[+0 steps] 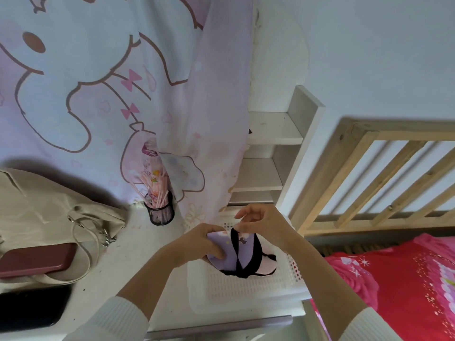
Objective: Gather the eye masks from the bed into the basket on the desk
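Over the white perforated basket [236,291] on the desk I hold a purple eye mask [227,253] with black straps. My left hand [204,244] grips its left side. My right hand [261,223] pinches its top edge and strap. Below it, partly hidden, a pink eye mask [267,265] with black trim lies inside the basket. The bed [398,281] with a red and pink floral cover is at the right; no masks show on its visible part.
A beige bag [49,212], a dark red case [37,259] and a black phone [32,308] lie on the desk at left. A black mesh cup of straws [160,210] stands by the cartoon curtain [123,94]. White shelves [270,156] and a wooden bed rail [381,180] rise behind.
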`<state>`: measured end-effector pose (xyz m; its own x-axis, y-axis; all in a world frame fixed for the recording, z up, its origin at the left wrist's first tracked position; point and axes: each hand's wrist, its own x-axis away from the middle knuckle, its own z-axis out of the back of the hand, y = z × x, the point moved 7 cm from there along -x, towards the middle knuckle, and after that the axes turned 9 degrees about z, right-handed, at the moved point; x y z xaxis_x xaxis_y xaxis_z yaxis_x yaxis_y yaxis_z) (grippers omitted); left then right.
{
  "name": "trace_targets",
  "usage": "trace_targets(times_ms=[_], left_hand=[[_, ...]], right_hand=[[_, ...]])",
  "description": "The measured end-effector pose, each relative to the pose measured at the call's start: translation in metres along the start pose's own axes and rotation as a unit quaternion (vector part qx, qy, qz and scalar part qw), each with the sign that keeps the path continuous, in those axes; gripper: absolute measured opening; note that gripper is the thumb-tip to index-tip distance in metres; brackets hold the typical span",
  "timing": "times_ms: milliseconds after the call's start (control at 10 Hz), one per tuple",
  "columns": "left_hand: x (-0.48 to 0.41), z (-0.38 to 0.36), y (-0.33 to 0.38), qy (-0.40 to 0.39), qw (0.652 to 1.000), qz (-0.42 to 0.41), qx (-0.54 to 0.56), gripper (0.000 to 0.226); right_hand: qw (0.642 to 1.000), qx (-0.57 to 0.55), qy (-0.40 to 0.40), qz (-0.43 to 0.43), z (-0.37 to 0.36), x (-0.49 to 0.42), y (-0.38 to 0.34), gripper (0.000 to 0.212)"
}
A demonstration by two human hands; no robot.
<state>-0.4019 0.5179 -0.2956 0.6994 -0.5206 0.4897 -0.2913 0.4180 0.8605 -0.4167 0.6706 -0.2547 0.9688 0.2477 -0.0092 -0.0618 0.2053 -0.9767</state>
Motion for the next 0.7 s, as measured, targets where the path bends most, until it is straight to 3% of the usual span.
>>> trace_targets(times_ms=[100, 200, 300, 400, 500, 600, 700], left_hand=[[-0.006, 0.0, -0.012, 0.012, 0.992, 0.006, 0.125, 0.039], [-0.02, 0.004, -0.036, 0.082, 0.969, 0.059, 0.223, 0.043], [-0.03, 0.015, -0.061, 0.213, 0.947, 0.119, 0.208, 0.045], [-0.024, 0.022, -0.065, 0.328, 0.942, 0.074, 0.006, 0.04], [-0.018, 0.016, -0.069, 0.365, 0.909, 0.025, -0.197, 0.046], [-0.015, 0.008, -0.091, 0.379, 0.871, 0.066, -0.307, 0.065], [-0.014, 0.003, -0.11, 0.38, 0.867, 0.12, -0.299, 0.08]], right_hand=[[0.998, 0.031, 0.041, -0.019, 0.008, -0.002, 0.011, 0.014], [0.991, 0.037, 0.072, -0.106, 0.009, 0.003, 0.046, 0.013], [0.959, -0.051, 0.15, -0.235, 0.004, 0.025, 0.1, 0.012], [0.916, -0.156, 0.212, -0.304, -0.011, 0.046, 0.144, 0.02], [0.9, -0.188, 0.208, -0.333, -0.029, 0.055, 0.171, 0.012], [0.924, 0.004, 0.13, -0.36, -0.031, 0.053, 0.174, 0.01], [0.944, 0.149, 0.119, -0.268, -0.003, 0.029, 0.15, 0.016]])
